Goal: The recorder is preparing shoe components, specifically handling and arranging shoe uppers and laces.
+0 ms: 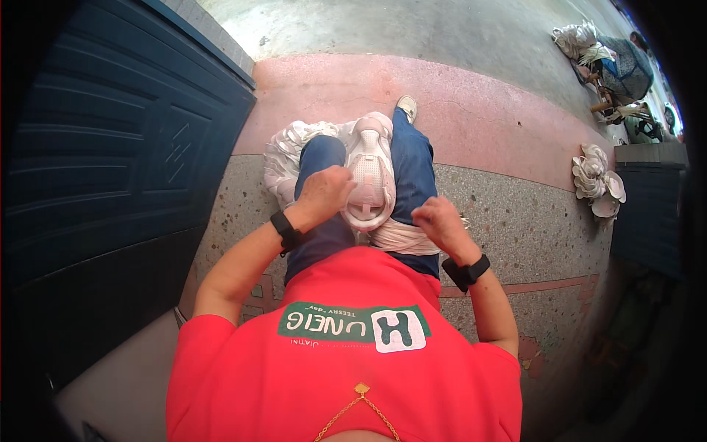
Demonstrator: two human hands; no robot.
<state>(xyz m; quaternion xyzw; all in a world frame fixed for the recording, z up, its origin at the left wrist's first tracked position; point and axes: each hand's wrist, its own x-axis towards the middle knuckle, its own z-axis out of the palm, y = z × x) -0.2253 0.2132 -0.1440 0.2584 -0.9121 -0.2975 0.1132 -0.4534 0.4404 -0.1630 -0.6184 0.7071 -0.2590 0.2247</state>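
A white and pale pink shoe (pixel 368 177), seemingly an upper, stands between my thighs with its mesh side facing up. My left hand (pixel 324 195) is closed at the shoe's left edge, its fingertips against or just over it; anything in them is hidden. To the right of the shoe, apart from it, my right hand (pixel 442 225) is raised over my right thigh with its fingers pinched together. Whatever it pinches is too small to make out. A bundle of white laces or strips (pixel 405 239) lies across my right thigh beneath that hand.
A white plastic bag (pixel 280 166) bulges beside my left leg. Close on the left stands a dark blue panelled door (pixel 110 140). White shoe parts (pixel 593 180) are heaped on the speckled floor (pixel 508 221) at right. Farther off, a chair (pixel 607 96) stands beside another white bundle (pixel 574 40).
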